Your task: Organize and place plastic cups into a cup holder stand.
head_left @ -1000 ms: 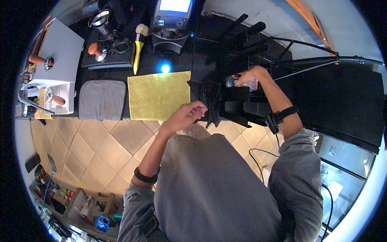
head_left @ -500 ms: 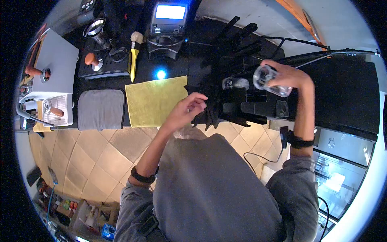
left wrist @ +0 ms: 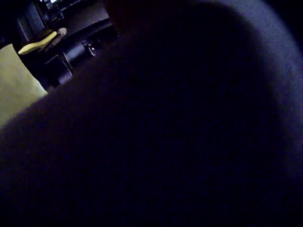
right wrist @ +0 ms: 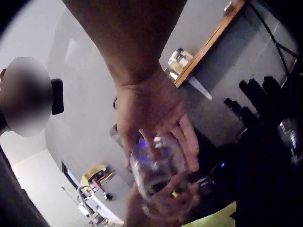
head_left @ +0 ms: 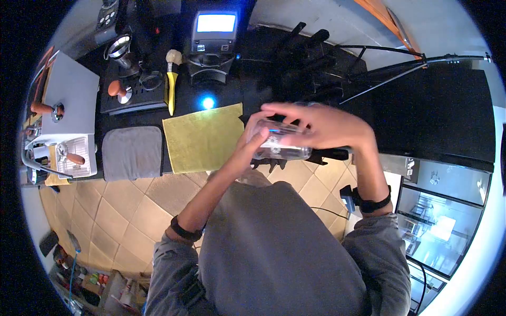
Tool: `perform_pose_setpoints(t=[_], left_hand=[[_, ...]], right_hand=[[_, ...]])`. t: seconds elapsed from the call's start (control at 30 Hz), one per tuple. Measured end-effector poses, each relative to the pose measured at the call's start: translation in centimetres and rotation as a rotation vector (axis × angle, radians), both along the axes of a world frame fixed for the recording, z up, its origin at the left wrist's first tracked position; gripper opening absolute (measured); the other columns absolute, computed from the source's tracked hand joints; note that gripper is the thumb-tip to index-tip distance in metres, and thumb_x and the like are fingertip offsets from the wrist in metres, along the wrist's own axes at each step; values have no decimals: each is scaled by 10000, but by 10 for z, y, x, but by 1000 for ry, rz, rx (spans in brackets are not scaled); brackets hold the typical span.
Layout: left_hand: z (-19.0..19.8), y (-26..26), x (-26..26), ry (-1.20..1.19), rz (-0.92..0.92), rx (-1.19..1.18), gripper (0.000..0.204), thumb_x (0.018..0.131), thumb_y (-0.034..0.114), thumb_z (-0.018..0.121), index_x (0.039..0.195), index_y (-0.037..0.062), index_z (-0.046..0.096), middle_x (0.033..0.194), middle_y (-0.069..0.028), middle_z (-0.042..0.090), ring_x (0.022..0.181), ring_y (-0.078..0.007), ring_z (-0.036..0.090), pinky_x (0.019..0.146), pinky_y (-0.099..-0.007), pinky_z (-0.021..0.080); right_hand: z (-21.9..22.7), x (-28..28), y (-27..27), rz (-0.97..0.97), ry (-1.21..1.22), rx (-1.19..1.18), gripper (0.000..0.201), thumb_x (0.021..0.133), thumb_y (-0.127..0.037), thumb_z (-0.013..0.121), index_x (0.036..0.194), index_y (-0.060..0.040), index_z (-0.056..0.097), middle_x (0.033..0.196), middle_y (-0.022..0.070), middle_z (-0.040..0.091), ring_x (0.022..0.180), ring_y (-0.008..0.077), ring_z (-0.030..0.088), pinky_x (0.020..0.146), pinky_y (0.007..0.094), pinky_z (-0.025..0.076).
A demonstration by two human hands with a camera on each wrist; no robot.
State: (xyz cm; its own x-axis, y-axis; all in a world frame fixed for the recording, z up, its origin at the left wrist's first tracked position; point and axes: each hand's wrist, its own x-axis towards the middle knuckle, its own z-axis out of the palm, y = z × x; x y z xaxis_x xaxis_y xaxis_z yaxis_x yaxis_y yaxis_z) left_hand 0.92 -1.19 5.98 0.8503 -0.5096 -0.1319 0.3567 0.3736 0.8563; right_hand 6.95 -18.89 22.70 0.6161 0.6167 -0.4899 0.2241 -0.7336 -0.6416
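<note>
A clear glass (head_left: 287, 150) with a white print lies tilted on its side between my two hands, above the counter's front edge. My left hand (head_left: 252, 141) grips its left end, the thumb across the front wall. My right hand (head_left: 329, 125) reaches over it from the right, blurred, with its fingers stretched out straight. From the right wrist view, the glass (right wrist: 158, 170) is close under the right palm (right wrist: 151, 111), and left-hand fingers (right wrist: 177, 194) show round its far end. Darkness fills most of the left wrist view and hides the left hand.
A yellow cloth (head_left: 203, 139) and a grey mat (head_left: 132, 152) lie on the black counter. Behind them are a yellow-handled brush (head_left: 172, 84), a wooden-handled tamper (head_left: 118, 90) and a machine with a lit screen (head_left: 215, 23). A thin black stand arm (head_left: 390, 87) crosses the right side.
My right hand has lifted the glass from among the dark things at right and carried it left to my left hand. The left hand, holding nothing before, now grips the glass.
</note>
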Motion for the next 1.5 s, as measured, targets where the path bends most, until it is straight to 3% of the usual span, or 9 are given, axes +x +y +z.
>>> perform_pose_setpoints(t=[0.13,0.2,0.4,0.57,0.9,0.97,1.2,1.27,1.5], left_hand=[[-22,23,-6,141,89,-120,591,971,573,455,1395,164,409,1202,-102,549,1139,-225,542,947,-384,464],[-28,36,-9,284,153,-129,610,961,594,450,1388,159,417,1205,-103,552,1145,-230,543,946,-391,465],[-34,58,-8,299,275,-56,652,935,635,453,1376,156,428,1194,-108,558,1159,-240,535,953,-405,450],[-38,63,-7,272,298,-49,663,927,647,460,1374,159,434,1195,-112,558,1168,-242,529,955,-401,444],[-38,62,-12,283,298,-48,682,908,656,487,1382,170,424,1212,-116,546,1184,-259,515,919,-459,492],[-37,61,-12,272,289,-46,681,905,654,490,1382,172,424,1217,-114,542,1186,-256,513,918,-458,490],[-37,62,-11,278,299,-39,680,906,645,495,1389,173,416,1220,-108,536,1187,-249,509,918,-457,483],[-36,61,-11,286,294,-46,677,910,640,493,1392,171,414,1220,-108,536,1187,-249,510,921,-456,479],[-40,53,-4,264,266,-88,668,919,608,514,1404,162,406,1222,-112,534,1197,-249,515,916,-456,484]], right_hand=[[0,23,-67,-160,-324,-459,395,1011,-361,510,995,-5,680,824,146,700,771,297,682,696,379,507],[-18,30,-83,-187,-259,-674,351,995,-315,531,1056,-1,677,893,186,704,800,356,671,755,387,515],[-143,53,-138,-88,-487,-373,437,929,-400,577,1173,-43,641,987,235,694,763,398,680,791,456,535],[-131,79,-87,-59,283,-795,681,873,-504,623,1464,-214,450,1187,192,665,885,276,706,748,362,604],[-196,106,-124,-64,526,-898,823,798,-426,667,1523,-303,298,1431,191,460,1015,322,663,748,414,634],[-224,110,-143,-44,428,-934,612,761,-410,643,1357,-437,506,759,72,652,597,193,622,527,362,534],[-189,102,-115,-27,404,-916,564,747,-349,636,1301,-432,571,747,89,658,598,209,634,569,349,559],[-148,99,-93,-46,419,-985,758,701,-347,732,1395,-196,468,1013,183,680,820,263,696,682,374,598],[-21,70,-91,-148,201,-723,969,568,-288,818,1449,-243,419,1142,156,674,926,267,684,768,347,558]])
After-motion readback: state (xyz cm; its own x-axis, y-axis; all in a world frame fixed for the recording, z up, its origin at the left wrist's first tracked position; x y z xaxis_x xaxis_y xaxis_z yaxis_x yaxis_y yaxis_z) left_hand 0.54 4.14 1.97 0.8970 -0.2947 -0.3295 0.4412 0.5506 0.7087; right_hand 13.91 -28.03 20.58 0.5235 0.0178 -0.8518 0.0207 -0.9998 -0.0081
